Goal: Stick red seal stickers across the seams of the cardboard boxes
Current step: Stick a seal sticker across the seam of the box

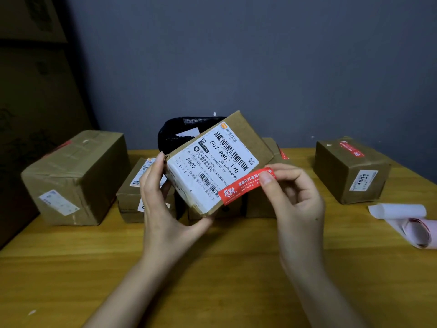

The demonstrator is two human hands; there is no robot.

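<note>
My left hand (163, 209) grips a small cardboard box (248, 136) from its left end and underside, holding it tilted above the table. A white shipping label with barcodes covers the box's upper face. My right hand (295, 200) pinches the right end of a red seal sticker (238, 187) with white print. The sticker's left end lies at the box's lower right edge, over the label's corner.
A large taped box (75, 176) stands at the left on the wooden table (71, 268). Smaller boxes (132, 195) sit behind my hands beside a black plastic bag (175, 136). A box with a red seal (352, 169) stands at the right. Curled sticker backing paper (406, 221) lies at the right edge.
</note>
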